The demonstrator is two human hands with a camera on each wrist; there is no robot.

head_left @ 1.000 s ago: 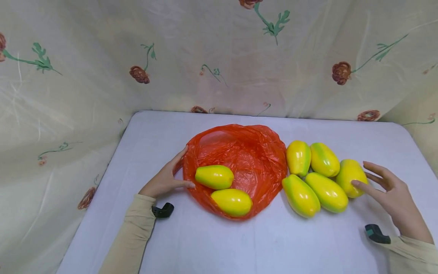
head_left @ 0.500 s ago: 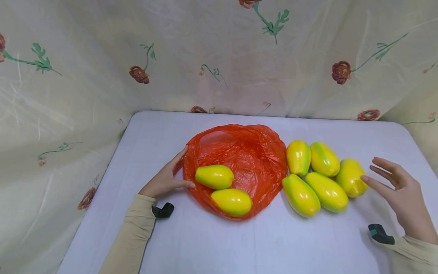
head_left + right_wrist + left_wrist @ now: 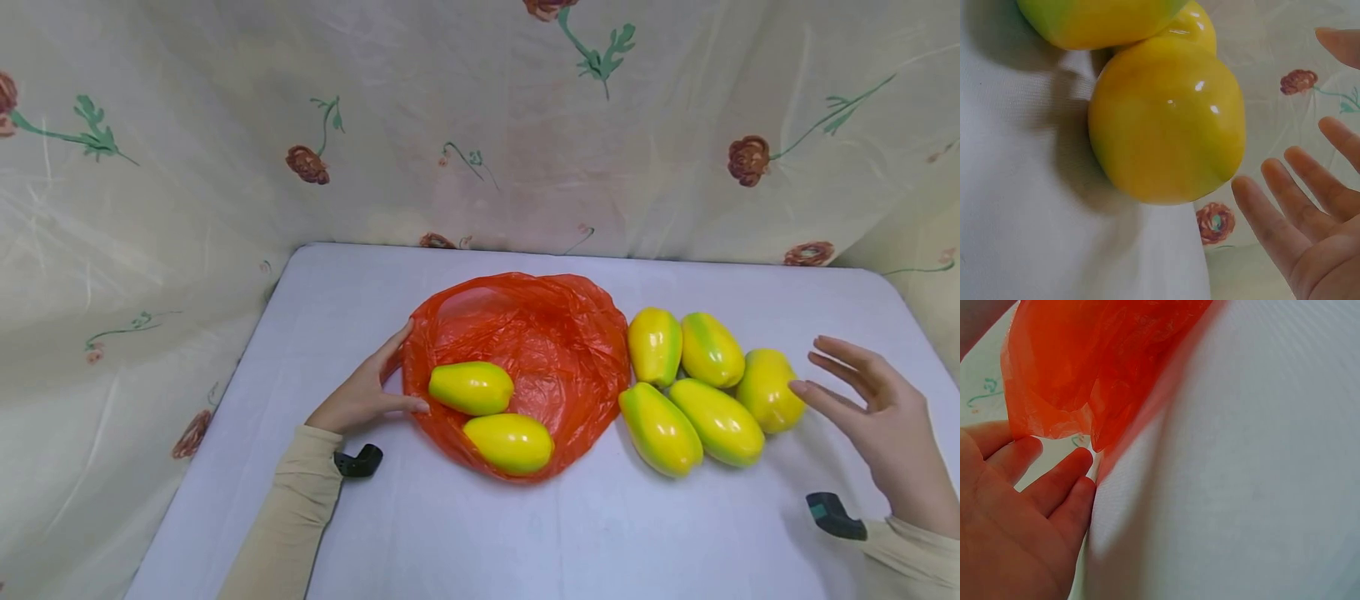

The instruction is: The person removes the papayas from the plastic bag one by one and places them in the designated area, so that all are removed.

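Observation:
A red plastic bag (image 3: 555, 367) lies with its mouth spread wide on the table. Inside its near left part are two glossy yellow-green, papaya-shaped fruits, one (image 3: 471, 388) behind the other (image 3: 510, 443). My left hand (image 3: 363, 392) rests at the bag's left edge, thumb and fingers spread; in the left wrist view its fingertips touch the thin red plastic (image 3: 1060, 375). On the right, several more such fruits sit grouped against each other. My right hand (image 3: 877, 417) hovers with loosely extended fingers beside the rightmost fruit (image 3: 770, 390), whose rounded end (image 3: 1169, 125) fills the right wrist view's middle.
A white cloth covers the table (image 3: 465, 542). Behind and to the left hangs a pale curtain (image 3: 510, 125) printed with flowers. Each wrist wears a small black device, such as the left one (image 3: 358, 462). The fruit group stands close to the bag's right side.
My right hand has drawn back to the right, away from the rightmost fruit, over the last second. The left hand, bag and fruits have stayed in place.

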